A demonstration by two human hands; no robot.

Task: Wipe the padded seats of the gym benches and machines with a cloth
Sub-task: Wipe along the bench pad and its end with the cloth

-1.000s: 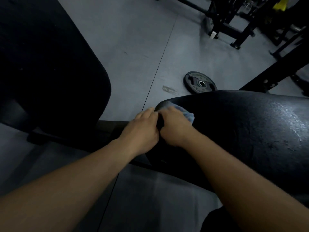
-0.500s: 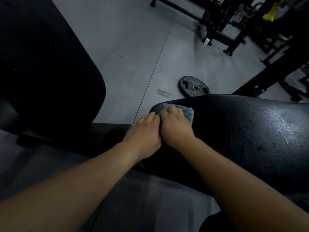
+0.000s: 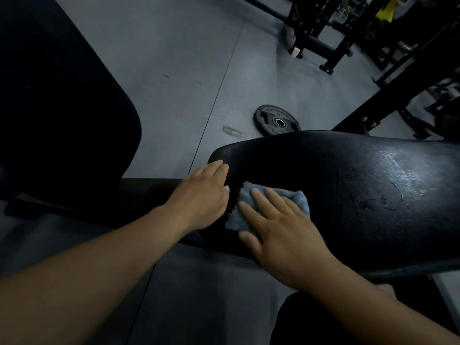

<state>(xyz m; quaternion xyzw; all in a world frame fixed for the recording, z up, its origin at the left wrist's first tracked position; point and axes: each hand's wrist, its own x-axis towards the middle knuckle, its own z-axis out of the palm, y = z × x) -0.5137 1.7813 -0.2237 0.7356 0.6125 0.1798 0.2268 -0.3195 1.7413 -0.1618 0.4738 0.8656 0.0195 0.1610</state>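
Right grip: right hand [image 3: 281, 227] flat, fingers spread, palm pressing the cloth [image 3: 249, 207] down; pinning it, not clutching.
Left grip: left hand [image 3: 204, 195] loosely curled over the seat's narrow end, holds no cloth, looks like bracing.
Cloth: light blue, bunched, under the right fingers, at the near edge of the seat [image 3: 348, 195] close to its narrow left end.
Seat: black padded, long axis runs left to right; most of it lies right of the cloth, shiny patch toward the right end.
Key relation: unwiped length lies right of the right hand, along the long axis; right hand is the nearer.
Other pad: second black pad [image 3: 62, 108] well apart, left.
Floor: weight plate [image 3: 276, 120] just beyond the seat's far edge.
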